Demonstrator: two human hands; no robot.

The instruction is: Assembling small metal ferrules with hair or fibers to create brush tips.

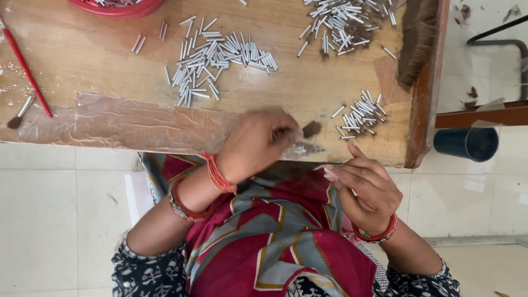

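— What lies far on the wooden table (99, 60)?
— A red bowl (118, 6) at the far edge, a red-handled brush (26, 69) left.
— And off the table?
— A dark blue cylinder (466, 144) right, over pale floor tiles (44, 220).

Worn wooden surface (110, 60), raised rim along one side, clear tape patch near front edge. Three loose heaps of small silver metal tubes: middle heap (212, 58), far heap (344, 22), small heap (360, 115) near rim. Brown bristle pile (418, 41) against rim. Red-handled brush (25, 69) at other end, short metal-ferruled brush (21, 111) just beside it. Red bowl (118, 6) at far edge.
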